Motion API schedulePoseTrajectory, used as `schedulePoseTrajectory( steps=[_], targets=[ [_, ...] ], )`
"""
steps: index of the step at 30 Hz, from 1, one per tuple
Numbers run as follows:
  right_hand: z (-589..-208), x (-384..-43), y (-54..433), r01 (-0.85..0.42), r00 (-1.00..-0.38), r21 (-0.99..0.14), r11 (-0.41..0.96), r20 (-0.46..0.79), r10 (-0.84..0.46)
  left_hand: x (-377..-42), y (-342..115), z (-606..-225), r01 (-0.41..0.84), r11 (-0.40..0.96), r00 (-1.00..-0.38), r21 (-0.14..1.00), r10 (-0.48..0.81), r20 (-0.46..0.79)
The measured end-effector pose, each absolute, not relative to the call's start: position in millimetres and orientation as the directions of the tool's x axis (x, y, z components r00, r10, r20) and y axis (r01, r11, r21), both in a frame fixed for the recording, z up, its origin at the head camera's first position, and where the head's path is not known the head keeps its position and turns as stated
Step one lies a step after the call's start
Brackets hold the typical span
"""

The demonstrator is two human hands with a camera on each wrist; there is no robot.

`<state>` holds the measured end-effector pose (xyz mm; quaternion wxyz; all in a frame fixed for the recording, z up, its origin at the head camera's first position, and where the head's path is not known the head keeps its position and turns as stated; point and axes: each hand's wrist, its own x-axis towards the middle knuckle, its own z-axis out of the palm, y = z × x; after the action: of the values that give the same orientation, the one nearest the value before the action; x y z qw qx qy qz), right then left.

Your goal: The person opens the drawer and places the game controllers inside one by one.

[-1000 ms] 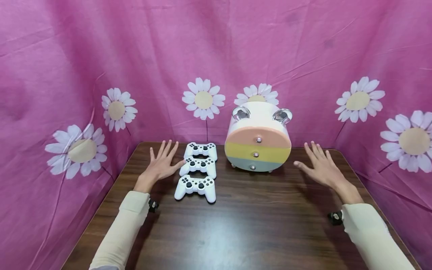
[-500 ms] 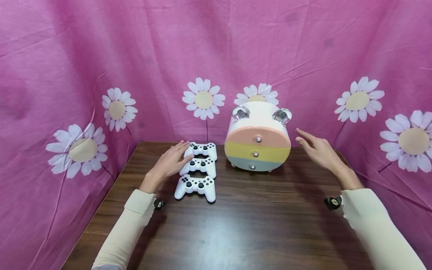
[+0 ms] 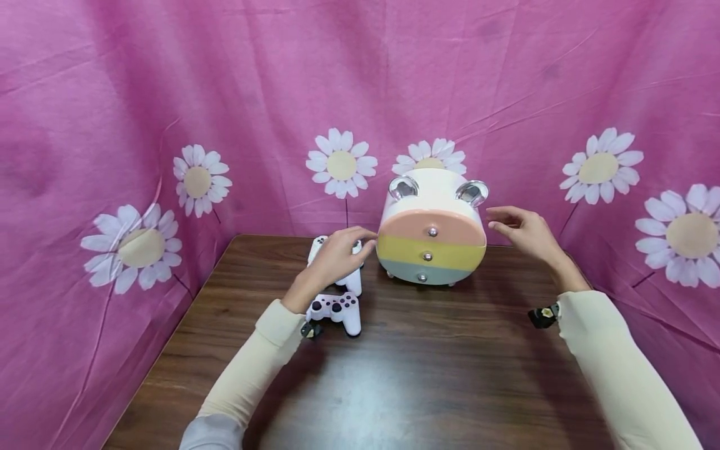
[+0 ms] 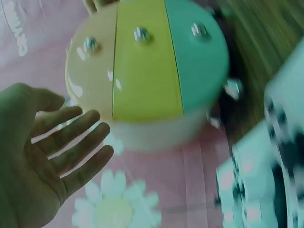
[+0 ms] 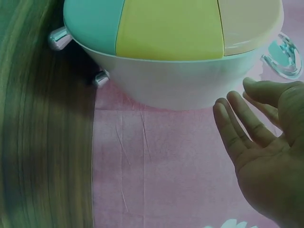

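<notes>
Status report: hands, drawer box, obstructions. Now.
Left hand, right hand open, flanking drawer box. All three drawers shut. Nothing blocking front; controllers off to left.

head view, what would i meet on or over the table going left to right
Left sleeve, left hand, drawer box with a striped front, right hand, right sleeve.

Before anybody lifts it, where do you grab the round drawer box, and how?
Probably by its white side walls, one palm coming in from each side. The drawer box is wide and rounded, with the left hand and right hand beside it. I'd skip the front knobs: pulling those might slide something open.
</notes>
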<state>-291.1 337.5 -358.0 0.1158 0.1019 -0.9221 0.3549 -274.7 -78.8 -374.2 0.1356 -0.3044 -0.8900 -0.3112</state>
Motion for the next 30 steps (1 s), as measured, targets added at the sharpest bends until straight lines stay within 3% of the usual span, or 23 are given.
schedulePoseTrajectory(
  steps=[8, 30],
  targets=[
    [-356, -298, 338, -0.229, -0.971, -0.677, 0.7, 0.206, -0.119, -280, -25, -369, 0.538, 0.581, -0.843, 0.611, 0.381, 0.38],
    [-356, -307, 342, -0.162, -0.983, -0.739, 0.654, 0.059, -0.175, -285, 38, -371, 0.492, 0.538, -0.87, 0.684, 0.326, 0.369]
  ],
)
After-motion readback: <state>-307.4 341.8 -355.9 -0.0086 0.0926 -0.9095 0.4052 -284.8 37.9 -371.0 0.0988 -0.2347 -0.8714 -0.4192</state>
